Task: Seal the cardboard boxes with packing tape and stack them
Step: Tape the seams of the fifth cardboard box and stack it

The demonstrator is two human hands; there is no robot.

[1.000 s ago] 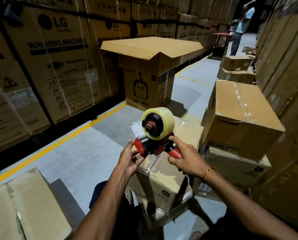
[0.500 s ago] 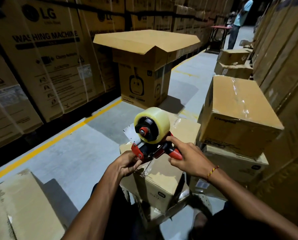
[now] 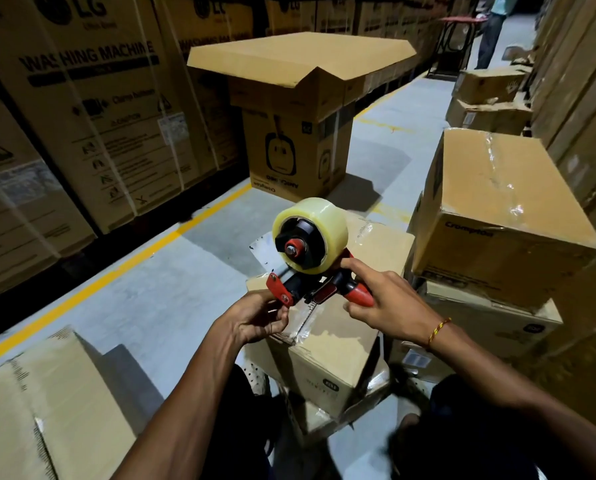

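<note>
Both hands (image 3: 263,318) (image 3: 384,303) grip tape dispenser (image 3: 310,268) over box (image 3: 327,355).

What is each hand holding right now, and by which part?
Right hand grips the tape dispenser by its red handle. Left hand pinches at the dispenser's front end, apparently the loose tape end.

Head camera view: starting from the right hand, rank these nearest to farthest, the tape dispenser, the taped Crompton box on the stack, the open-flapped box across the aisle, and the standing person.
1. Tape dispenser: its handle is gripped in the right hand.
2. Taped Crompton box: on the stack to the right.
3. Open-flapped box: ahead, across the aisle.
4. Standing person: far end of the aisle, upper right.
</note>
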